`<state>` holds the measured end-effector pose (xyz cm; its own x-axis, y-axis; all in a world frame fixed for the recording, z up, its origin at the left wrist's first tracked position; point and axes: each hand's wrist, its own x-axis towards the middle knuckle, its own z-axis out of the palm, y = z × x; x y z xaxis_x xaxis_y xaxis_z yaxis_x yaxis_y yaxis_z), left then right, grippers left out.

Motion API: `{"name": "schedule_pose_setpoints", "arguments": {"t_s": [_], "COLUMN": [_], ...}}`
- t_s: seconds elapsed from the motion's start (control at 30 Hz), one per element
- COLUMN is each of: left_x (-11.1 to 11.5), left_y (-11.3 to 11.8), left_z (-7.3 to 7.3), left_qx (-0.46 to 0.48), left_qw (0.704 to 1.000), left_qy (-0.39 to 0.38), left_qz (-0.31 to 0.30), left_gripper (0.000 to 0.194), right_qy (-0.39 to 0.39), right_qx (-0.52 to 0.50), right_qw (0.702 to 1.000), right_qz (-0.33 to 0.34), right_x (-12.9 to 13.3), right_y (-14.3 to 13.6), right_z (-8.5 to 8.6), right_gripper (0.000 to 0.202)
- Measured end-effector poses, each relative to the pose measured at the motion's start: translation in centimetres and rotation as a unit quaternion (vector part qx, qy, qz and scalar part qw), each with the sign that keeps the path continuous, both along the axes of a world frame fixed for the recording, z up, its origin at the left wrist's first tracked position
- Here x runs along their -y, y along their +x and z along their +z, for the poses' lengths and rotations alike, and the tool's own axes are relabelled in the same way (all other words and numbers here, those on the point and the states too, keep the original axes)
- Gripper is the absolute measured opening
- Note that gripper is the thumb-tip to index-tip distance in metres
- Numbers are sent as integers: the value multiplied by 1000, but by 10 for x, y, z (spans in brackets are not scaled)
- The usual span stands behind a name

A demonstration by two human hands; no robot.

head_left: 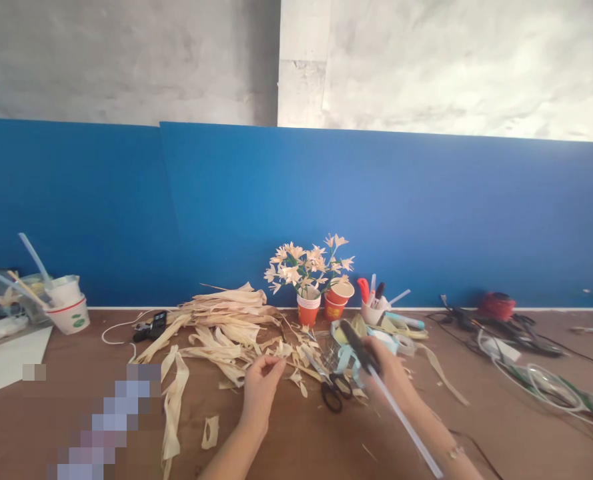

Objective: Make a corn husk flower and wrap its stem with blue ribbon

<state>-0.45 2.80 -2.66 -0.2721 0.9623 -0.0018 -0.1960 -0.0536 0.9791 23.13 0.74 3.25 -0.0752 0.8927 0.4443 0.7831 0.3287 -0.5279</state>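
My right hand (387,365) is wrapped round a dark hot glue gun (358,345). Out of its rear end a long, whitish glue stick (407,425) slants down toward the front edge of the view. To the left, my left hand (262,388) is closed in a pinch, thumb against forefinger; whatever lies between the fingertips is too small to make out. Black-handled scissors (332,393) rest on the table between my hands. Dried corn husks (231,320) are heaped behind and left of my left hand, and a loose husk strip (173,407) hangs toward the front.
Pale husk flowers (306,263) stand in stacked red paper cups (308,313), beside another red cup (335,308). A white pot (372,312) holds pens. Cables (541,387) lie at right; a white cup (69,313) with sticks stands left. A blue partition (296,187) closes the back.
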Motion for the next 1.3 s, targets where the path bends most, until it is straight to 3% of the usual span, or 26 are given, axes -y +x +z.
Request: {"name": "schedule_pose_setpoints", "arguments": {"t_s": [0.17, 0.23, 0.53, 1.3], "left_x": [-3, -4, -5, -1], "left_y": [-4, -5, -4, -2], "left_z": [-4, -6, -11, -4], "left_qx": [-1, -3, -39, -60], "left_qw": [1000, 1000, 999, 997], "left_qy": [6, 10, 19, 47], "left_qz": [-17, -16, -7, -10], "left_gripper": [36, 35, 35, 31], "right_qy": [25, 27, 17, -9], "right_qx": [28, 30, 11, 41], "right_qw": [981, 974, 982, 987], "right_qz": [191, 224, 188, 152], "right_x": [2, 2, -2, -1], "right_y": [-52, -66, -77, -81], "right_z": [-13, -20, -44, -41], "right_gripper": [16, 16, 21, 16]}}
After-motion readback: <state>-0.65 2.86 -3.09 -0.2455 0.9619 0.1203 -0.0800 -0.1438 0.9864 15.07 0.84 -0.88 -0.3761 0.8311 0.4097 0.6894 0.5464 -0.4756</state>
